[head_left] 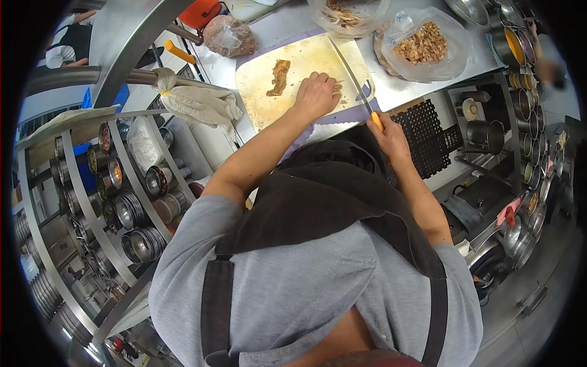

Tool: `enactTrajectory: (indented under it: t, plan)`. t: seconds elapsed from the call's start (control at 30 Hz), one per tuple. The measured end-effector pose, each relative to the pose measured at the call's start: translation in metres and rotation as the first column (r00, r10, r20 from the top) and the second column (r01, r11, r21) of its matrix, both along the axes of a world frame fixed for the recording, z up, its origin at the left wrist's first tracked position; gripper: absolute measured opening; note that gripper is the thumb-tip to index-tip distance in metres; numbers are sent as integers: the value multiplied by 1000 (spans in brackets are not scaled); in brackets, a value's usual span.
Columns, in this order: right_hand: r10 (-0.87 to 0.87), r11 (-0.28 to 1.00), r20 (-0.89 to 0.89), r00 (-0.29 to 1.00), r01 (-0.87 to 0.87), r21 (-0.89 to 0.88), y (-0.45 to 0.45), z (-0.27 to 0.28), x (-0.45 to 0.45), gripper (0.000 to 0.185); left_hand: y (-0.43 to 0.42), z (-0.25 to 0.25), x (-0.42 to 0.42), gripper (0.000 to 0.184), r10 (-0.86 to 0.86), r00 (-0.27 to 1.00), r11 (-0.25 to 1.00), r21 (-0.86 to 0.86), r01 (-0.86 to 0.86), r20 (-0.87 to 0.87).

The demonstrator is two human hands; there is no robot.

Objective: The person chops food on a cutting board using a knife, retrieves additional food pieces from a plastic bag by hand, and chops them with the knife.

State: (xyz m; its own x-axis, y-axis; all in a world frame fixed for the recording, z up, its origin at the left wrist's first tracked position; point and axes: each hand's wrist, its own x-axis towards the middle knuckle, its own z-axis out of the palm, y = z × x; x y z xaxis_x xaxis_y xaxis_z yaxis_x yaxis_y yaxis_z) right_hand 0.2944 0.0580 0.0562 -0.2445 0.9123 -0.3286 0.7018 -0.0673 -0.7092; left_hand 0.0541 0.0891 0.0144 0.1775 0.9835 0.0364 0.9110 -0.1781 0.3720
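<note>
On a pale, stained cutting board [263, 76] my left hand [316, 96] rests with its fingers curled down over a strip of meat, mostly hidden beneath them. Small shreds show beside its fingertips. My right hand [391, 139] grips the yellow handle of a long kitchen knife [351, 72]. The blade lies across the board's right side, angled away from me, a little right of my left hand. A browned piece of cooked meat [279, 78] sits alone at the board's left.
Behind the board stand a bag of chopped meat [420, 44], a bag with strips [345, 17] and a tied bag [230, 37]. A cloth [199, 104] hangs over a rail at left. Metal shelves with bowls [143, 244] stand left; pots [486, 134] stand right.
</note>
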Motion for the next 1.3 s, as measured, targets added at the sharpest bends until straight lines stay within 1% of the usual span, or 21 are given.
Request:
enactTrajectory:
  t: [0.07,0.1,0.17,0.2,0.27,0.33,0.4,0.47,0.6,0.67,0.73,0.83,0.9,0.97,1.07,1.13,1.17,1.23,1.3]
  plan:
    - [16,1000,10,1000,-16,7,1,-2,0,43,-8,10,1,34,-26,1000,998,51,26,11]
    - [15,1000,5,1000,-15,0,2,-2,-1,43,-11,11,2,34,-22,1000,999,50,21,12]
    - [21,1000,1,1000,-21,-5,4,-2,-3,43,-13,12,4,36,-27,1000,990,138,26,1]
    - [34,999,6,999,-34,-3,5,0,-5,43,-12,11,5,36,-22,1000,990,139,21,2]
    - [47,999,14,999,-47,0,8,4,-9,42,-9,4,7,33,35,998,991,131,-41,50]
    - [50,998,9,999,-49,-35,11,8,-13,40,-3,-6,7,31,63,996,987,146,-72,66]
    - [66,997,-5,998,-66,-27,15,3,-16,39,-1,-8,7,30,89,993,982,160,-102,83]
    - [84,996,-22,996,-84,-22,19,1,-19,38,-3,-2,3,26,65,991,985,149,-83,121]
    - [135,991,-5,991,-135,-12,25,4,-32,36,-1,-6,-4,21,58,989,982,171,-81,138]
    - [154,988,-3,988,-154,-12,29,-1,-39,36,3,-16,-4,16,-14,989,970,244,-23,147]
    - [199,973,48,979,-203,108,34,-11,-46,36,4,-15,-4,14,-15,991,972,232,-16,131]
    - [203,971,57,978,-208,114,50,-24,-62,37,7,-13,-3,13,-32,992,978,209,7,120]
    - [205,973,28,978,-207,106,55,-25,-66,37,4,-12,-6,14,-35,992,981,193,11,121]
    - [203,974,8,979,-203,104,57,-21,-65,37,2,-10,-5,16,-24,979,975,219,-22,204]
    - [170,984,1,985,-170,61,42,-6,-56,37,-3,-7,-9,19,7,974,980,192,-52,227]
    - [166,986,16,986,-166,-30,37,-3,-51,36,-3,-11,-11,19,-3,977,983,180,-36,211]
    - [165,986,18,986,-164,-31,37,-7,-53,36,-1,-13,-11,20,-23,981,984,177,-11,192]
    - [211,974,84,974,-217,70,41,-18,-62,37,2,-15,-10,21,-35,981,988,156,5,189]
    - [212,974,63,975,-216,74,52,-21,-69,37,1,-13,-12,21,-39,984,991,134,15,176]
